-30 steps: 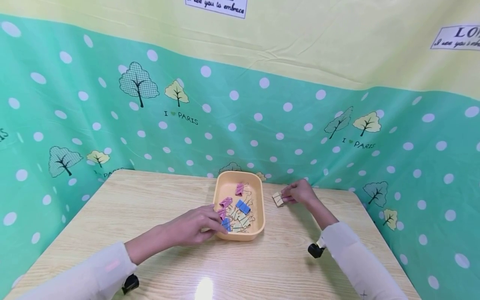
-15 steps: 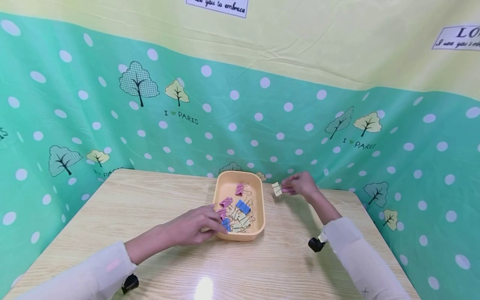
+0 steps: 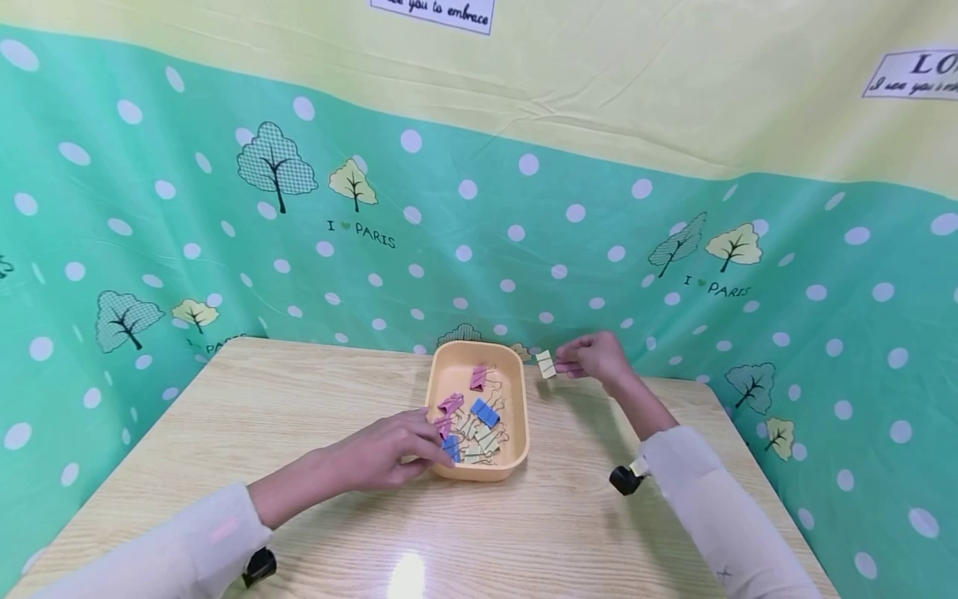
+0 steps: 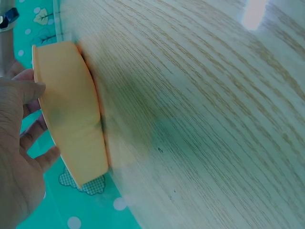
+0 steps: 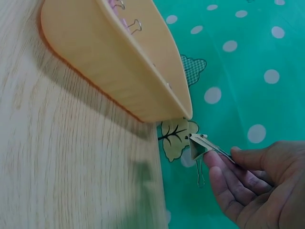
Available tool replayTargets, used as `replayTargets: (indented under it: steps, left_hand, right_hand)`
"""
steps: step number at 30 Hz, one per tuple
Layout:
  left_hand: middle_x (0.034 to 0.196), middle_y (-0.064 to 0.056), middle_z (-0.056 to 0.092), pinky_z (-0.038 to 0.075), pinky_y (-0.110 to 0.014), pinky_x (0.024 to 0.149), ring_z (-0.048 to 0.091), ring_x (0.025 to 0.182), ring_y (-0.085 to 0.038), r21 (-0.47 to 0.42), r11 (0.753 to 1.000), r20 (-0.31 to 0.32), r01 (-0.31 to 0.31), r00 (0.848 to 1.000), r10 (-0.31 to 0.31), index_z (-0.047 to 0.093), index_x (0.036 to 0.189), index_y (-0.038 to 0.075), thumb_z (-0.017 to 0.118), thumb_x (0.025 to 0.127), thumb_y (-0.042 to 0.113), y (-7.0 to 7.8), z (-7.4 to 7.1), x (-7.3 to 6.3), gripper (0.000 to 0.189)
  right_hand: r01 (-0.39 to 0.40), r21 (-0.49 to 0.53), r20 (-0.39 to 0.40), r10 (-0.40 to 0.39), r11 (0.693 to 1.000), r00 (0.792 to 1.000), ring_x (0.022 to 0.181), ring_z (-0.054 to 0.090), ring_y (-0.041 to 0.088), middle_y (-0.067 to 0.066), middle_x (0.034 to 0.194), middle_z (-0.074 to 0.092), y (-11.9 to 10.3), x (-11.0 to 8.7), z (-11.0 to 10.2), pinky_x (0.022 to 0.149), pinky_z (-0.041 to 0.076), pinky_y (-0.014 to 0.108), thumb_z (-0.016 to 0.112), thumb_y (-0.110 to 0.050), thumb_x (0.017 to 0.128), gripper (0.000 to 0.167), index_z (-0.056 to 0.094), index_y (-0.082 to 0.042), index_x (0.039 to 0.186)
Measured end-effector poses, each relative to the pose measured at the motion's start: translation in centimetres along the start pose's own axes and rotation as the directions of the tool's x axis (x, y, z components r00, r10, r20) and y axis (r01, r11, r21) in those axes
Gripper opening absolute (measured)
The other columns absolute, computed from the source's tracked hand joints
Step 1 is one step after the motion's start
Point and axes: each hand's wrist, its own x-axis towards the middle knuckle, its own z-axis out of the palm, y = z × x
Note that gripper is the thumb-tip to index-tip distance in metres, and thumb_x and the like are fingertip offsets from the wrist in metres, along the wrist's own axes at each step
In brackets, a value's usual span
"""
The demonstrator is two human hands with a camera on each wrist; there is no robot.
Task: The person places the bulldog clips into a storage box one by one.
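Observation:
My right hand (image 3: pixel 596 358) pinches a pale yellow binder clip (image 3: pixel 545 364) by one wire handle, near the back right of the box. In the right wrist view the binder clip (image 5: pixel 197 145) points toward the box corner, its other handle hanging down. My left hand (image 3: pixel 392 449) holds the near left corner of a peach plastic box (image 3: pixel 516 466), thumb and fingers at its rim. Inside the box lie pink binder clips (image 3: pixel 451 404), blue binder clips (image 3: pixel 486 413) and several pale yellow ones (image 3: pixel 488 439). The left hand partly covers a blue clip.
The box stands on a light wood-grain table (image 3: pixel 322 374) near its back edge. A green and yellow patterned curtain (image 3: pixel 494 233) hangs right behind and at both sides. Black cameras are strapped under both wrists.
My right hand has lifted the pale yellow binder clip and moved it back and slightly left toward the box. The left hand and the box have stayed put.

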Motion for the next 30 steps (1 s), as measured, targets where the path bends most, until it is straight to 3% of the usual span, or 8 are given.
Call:
replayTargets:
  steps: [5, 12, 27, 30]
  left_hand:
    - [0.109, 0.011, 0.083, 0.056, -0.062, 0.121, 0.075, 0.112, -0.012, -0.001, 1.000, 0.002, 0.003, 1.000, -0.003, 0.090, 0.115, 0.025, 0.085, 0.091, -0.001, 0.0, -0.1, 0.0, 0.035]
    - [0.108, 0.011, 0.083, 0.055, -0.062, 0.122, 0.075, 0.113, -0.011, 0.000, 1.000, 0.002, 0.000, 1.000, 0.000, 0.090, 0.115, 0.025, 0.085, 0.091, -0.001, 0.0, 0.0, 0.0, 0.036]
    - [0.106, 0.012, 0.082, 0.057, -0.061, 0.121, 0.073, 0.108, -0.009, 0.003, 1.000, -0.007, -0.013, 1.000, 0.013, 0.090, 0.116, 0.026, 0.086, 0.090, -0.002, -0.2, 0.1, -0.1, 0.038]
    - [0.106, 0.012, 0.082, 0.057, -0.061, 0.121, 0.074, 0.108, -0.009, 0.003, 1.000, -0.007, -0.012, 1.000, 0.012, 0.090, 0.116, 0.025, 0.086, 0.090, -0.002, -0.2, 0.1, -0.1, 0.038]
  right_hand:
    - [0.013, 0.012, -0.005, -0.013, 1.000, 1.000, 0.085, 0.085, 0.015, 0.029, 0.120, 0.083, -0.7, 0.0, 0.7, 0.098, 0.070, 0.047, 0.069, -0.005, 0.110, 0.027, 0.075, 0.013, 0.130]
    - [0.013, 0.046, -0.010, -0.012, 0.999, 1.000, 0.083, 0.084, 0.014, 0.028, 0.117, 0.084, -1.8, -0.1, 1.6, 0.092, 0.072, 0.040, 0.073, -0.005, 0.109, 0.027, 0.076, 0.013, 0.128]
    - [0.058, 0.070, 0.008, -0.059, 0.996, 0.998, 0.085, 0.086, 0.017, 0.027, 0.115, 0.084, -3.1, -0.6, 4.2, 0.097, 0.071, 0.047, 0.073, -0.005, 0.108, 0.024, 0.079, 0.011, 0.124]
    - [0.064, 0.068, 0.018, -0.065, 0.996, 0.998, 0.087, 0.086, 0.019, 0.027, 0.116, 0.084, -3.5, -0.7, 4.7, 0.094, 0.072, 0.044, 0.074, -0.006, 0.108, 0.024, 0.079, 0.011, 0.124]
